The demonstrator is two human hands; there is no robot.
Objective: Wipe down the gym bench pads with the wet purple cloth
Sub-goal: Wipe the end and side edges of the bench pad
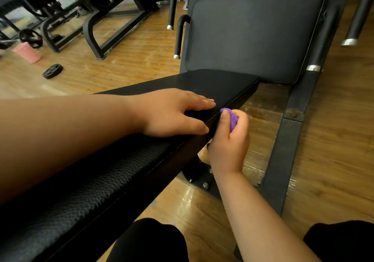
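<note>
Black-clad knees (149, 239) at frame bottom. Left hand (172, 113) rests flat, fingers straight, on long black textured seat pad (101, 180). Right hand (230, 144) grips balled purple cloth (233, 120) against the pad's side edge, frame centre. Smooth black upright back pad (253, 35), upper right, shows no wet streaks; probably still to wipe.
</note>
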